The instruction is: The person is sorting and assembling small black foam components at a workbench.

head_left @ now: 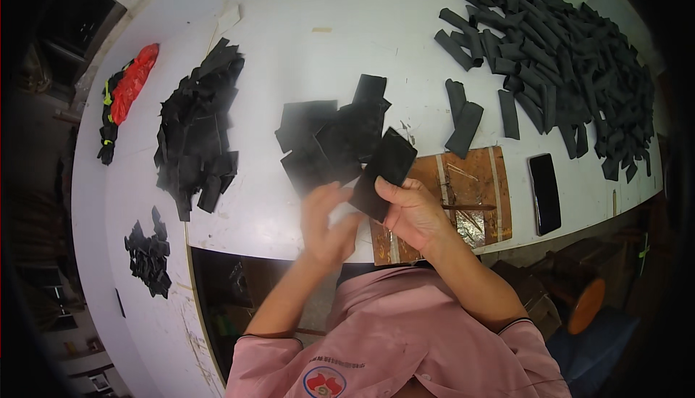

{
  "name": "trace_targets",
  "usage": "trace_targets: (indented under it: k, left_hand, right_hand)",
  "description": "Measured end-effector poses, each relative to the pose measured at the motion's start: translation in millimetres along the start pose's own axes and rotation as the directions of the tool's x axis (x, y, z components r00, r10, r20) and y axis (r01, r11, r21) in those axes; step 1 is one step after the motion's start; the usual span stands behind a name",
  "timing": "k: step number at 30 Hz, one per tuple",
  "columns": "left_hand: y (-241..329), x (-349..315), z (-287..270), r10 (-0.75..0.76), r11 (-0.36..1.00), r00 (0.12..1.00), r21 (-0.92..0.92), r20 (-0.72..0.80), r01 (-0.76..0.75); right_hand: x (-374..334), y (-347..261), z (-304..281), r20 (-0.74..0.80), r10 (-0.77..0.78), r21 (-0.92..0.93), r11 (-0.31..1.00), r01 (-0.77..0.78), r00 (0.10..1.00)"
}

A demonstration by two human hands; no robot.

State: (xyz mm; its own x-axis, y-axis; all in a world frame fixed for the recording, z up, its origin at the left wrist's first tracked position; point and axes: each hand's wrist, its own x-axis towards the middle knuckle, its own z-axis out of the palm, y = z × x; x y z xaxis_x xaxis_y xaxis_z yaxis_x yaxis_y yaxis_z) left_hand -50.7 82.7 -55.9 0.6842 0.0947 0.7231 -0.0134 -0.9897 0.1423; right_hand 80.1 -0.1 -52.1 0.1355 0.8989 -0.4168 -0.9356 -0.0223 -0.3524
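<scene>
A flat black rectangular piece, like rubber or fabric sheet (392,160), is gripped in my right hand (418,213), with the thumb on top and the fingers beneath. Just left of it is my left hand (327,224), blurred by motion, its thumb and fingers apart and nothing visible in them. Beyond both hands lie several loose flat black pieces (333,133), overlapping on the white table. Under my right hand is a brown board (474,173) with pale strips and a thin dark stick-like tool (470,207) on it.
Rolled dark tubes (550,57) form a large heap at far right, with a few stray tubes (464,126) nearer. A phone (545,194) lies right of the board. Leftward are a black piece pile (199,130), a smaller scrap pile (149,257) and a red plastic bag (135,83).
</scene>
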Motion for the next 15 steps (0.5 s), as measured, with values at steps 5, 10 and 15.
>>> trace_targets:
  k: [5, 10, 15]
  left_hand:
    - [31.3, -5.1, 2.5, -0.9, -0.098, 0.328, -0.866, 0.287, 0.49]
    - [36.3, -4.3, 2.6, -0.835, -0.209, 0.366, -0.851, 0.412, 0.481]
    - [42.3, 3.6, 0.4, -0.824, -0.209, 0.386, -0.856, 0.415, 0.474]
  right_hand:
    - [-2.9, 9.0, -3.0, -0.072, -0.162, -0.055, 0.986, 0.158, 0.984]
    - [-2.8, 18.7, -3.9, -0.079, -0.203, -0.185, 0.965, 0.186, 0.976]
    - [-3.5, 23.7, 1.0, -0.165, -0.305, -0.299, 0.922, 0.247, 0.938]
